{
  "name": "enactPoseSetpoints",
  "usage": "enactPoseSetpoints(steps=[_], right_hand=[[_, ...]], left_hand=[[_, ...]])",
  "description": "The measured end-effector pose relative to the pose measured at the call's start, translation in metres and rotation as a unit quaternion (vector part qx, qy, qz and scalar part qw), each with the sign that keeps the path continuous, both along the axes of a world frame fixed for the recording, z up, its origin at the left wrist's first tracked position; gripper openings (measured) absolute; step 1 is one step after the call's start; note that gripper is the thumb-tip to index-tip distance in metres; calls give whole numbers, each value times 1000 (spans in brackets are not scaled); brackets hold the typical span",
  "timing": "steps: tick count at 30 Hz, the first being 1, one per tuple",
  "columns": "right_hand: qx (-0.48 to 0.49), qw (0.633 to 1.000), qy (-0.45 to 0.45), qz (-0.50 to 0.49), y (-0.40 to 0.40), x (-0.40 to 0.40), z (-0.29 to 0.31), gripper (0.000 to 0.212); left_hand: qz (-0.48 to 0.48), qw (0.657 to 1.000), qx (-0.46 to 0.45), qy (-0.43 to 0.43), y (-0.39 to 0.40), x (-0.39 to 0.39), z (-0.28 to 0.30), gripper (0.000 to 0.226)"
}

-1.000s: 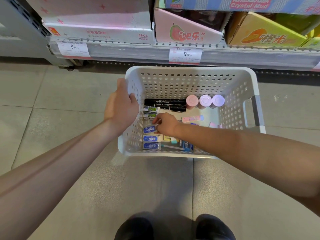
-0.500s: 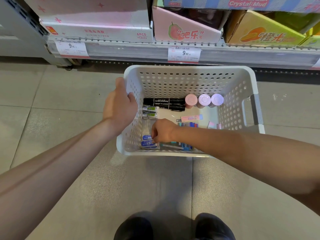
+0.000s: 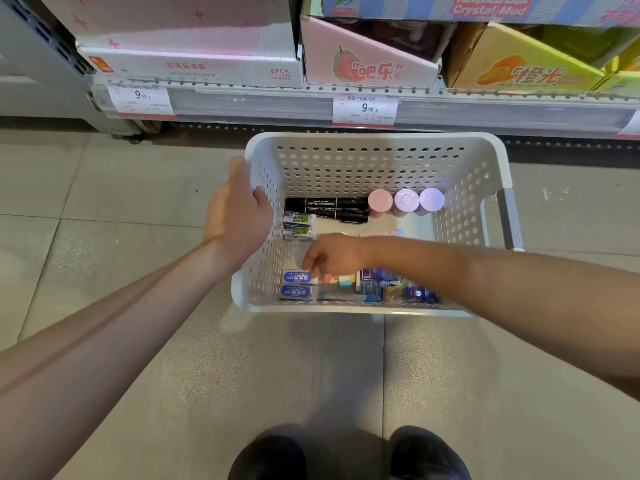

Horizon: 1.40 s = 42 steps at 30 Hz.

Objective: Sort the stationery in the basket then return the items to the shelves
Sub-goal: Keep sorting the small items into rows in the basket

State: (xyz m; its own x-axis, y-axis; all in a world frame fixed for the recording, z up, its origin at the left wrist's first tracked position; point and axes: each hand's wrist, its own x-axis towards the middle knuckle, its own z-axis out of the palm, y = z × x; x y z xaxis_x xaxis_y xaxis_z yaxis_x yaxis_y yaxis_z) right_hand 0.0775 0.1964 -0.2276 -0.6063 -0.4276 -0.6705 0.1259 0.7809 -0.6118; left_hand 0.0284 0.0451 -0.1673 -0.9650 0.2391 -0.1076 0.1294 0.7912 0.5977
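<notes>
I see the white perforated basket (image 3: 377,161) held above the tiled floor (image 3: 104,209), just in front of a store shelf (image 3: 277,105). My left hand (image 3: 235,216) grips the basket's left rim, thumb outside and fingers curled over the edge. My right hand (image 3: 334,254) reaches down inside, fingers bent toward the items along the near wall; I cannot tell whether it pinches anything.

Inside, two black markers (image 3: 325,204) lie side by side along the far wall, with three round pastel lids (image 3: 405,199) in a row just to their right. Two small green-labelled packs (image 3: 298,225) lie against the left wall below the markers. Two blue-labelled erasers (image 3: 298,284) lie stacked in the near left corner, just beside the right fingertips. More small blue packets (image 3: 377,282) crowd the near wall under my forearm, partly hidden.

On the shelf stand pink, white and yellow cartons, with two price tags (image 3: 363,109) reading 9.90.
</notes>
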Motion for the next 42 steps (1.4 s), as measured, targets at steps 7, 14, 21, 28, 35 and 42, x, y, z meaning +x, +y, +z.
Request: enactPoseSetpoints(steps=[7, 14, 21, 28, 35, 42], right_hand=[[4, 999, 17, -36, 65, -14, 31, 25], [98, 989, 14, 107, 82, 10, 33, 23], [177, 926, 75, 325, 70, 38, 27, 34], [231, 902, 165, 326, 61, 42, 29, 29], [214, 922, 161, 278, 60, 44, 23, 31], [207, 918, 197, 274, 63, 43, 12, 30]], left_hand=[[14, 1000, -15, 3, 1, 0, 0, 17], [16, 1000, -15, 5, 2, 0, -1, 17], [12, 1000, -15, 8, 2, 0, -1, 19], [11, 1000, -14, 8, 2, 0, 0, 17], [4, 1000, -9, 4, 1, -1, 0, 19], [4, 1000, -1, 3, 0, -1, -3, 19]])
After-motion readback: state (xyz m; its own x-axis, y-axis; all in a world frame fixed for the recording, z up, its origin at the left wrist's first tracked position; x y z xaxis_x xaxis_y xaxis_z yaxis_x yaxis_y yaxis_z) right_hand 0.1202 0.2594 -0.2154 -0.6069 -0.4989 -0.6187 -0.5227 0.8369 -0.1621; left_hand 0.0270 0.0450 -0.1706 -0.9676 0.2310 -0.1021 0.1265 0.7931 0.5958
